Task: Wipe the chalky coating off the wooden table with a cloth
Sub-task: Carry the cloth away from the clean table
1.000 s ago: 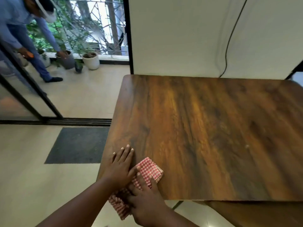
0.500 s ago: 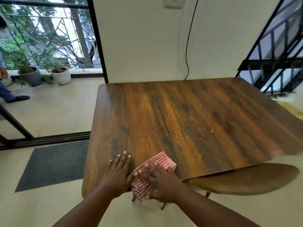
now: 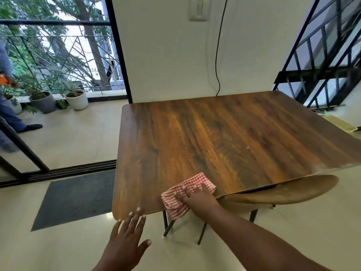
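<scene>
presently: red-checked cloth (image 3: 187,192) at the near edge of the wooden counter (image 3: 224,137), part hanging over the edge; right hand (image 3: 197,198) flat on it, fingers straight, grip released. left hand (image 3: 127,243) off the near left corner, fingers spread, grip released, holding nothing. wooden chair seat (image 3: 289,190) tucked under the near right edge; dark mat (image 3: 74,200) on the floor, left.

Cloth (image 3: 188,192) partly hidden under right hand (image 3: 197,198); chair (image 3: 283,192) mostly under table (image 3: 214,143).
</scene>
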`<state>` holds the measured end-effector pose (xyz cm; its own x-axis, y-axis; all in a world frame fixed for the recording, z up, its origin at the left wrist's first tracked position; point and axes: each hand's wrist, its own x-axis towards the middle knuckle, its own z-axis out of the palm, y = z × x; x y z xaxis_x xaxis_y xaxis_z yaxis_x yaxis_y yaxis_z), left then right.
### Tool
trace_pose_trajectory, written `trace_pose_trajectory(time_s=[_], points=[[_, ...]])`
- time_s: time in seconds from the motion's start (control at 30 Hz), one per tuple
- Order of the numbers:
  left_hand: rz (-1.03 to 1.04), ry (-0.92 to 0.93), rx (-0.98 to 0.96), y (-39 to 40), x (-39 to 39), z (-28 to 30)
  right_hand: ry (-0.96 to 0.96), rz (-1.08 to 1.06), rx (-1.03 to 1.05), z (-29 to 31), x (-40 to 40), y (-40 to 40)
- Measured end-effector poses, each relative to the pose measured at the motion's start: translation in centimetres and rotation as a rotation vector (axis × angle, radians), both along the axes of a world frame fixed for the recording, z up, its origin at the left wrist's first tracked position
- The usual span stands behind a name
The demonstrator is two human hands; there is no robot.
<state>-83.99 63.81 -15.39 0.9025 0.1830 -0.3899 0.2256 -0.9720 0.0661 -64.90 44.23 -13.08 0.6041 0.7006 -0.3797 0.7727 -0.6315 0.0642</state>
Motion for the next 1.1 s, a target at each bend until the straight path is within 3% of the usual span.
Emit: trace_pose_trajectory(time_s=[0.27,0.37,0.43,0.57,0.63,0.77,1.1], points=[[-0.074,0.056,0.016,-4.6,0.8,1.4,0.041,0.075,0.049,1.1,-0.3,-4.3],[-0.115,-0.055,0.105,-7.2,2.4,2.7,0.122,0.17,-0.077,2.3,-1.7,-5.8],[-0.1,0.006,0.083,-9.3,3.3,2.1,0.131,0.244,-0.204,2.8,-3.7,-7.6],[-0.087,0.131,0.161,-14.7,5.8,0.3,0.312,-0.119,-0.263,3.1,-4.9,-13.9],[-0.089,0.157,0.17,-18.3,7.3,-0.7,0.354,-0.176,-0.229,2.9,-4.0,-17.5],[-0.122,0.192,0.067,-25.5,9.1,-1.7,0.283,-0.011,-0.281,2.3,-1.7,-23.5],[-0.303,0.102,0.04,-36.6,11.1,0.0,0.193,-0.126,-0.187,0.5,0.3,-32.4]])
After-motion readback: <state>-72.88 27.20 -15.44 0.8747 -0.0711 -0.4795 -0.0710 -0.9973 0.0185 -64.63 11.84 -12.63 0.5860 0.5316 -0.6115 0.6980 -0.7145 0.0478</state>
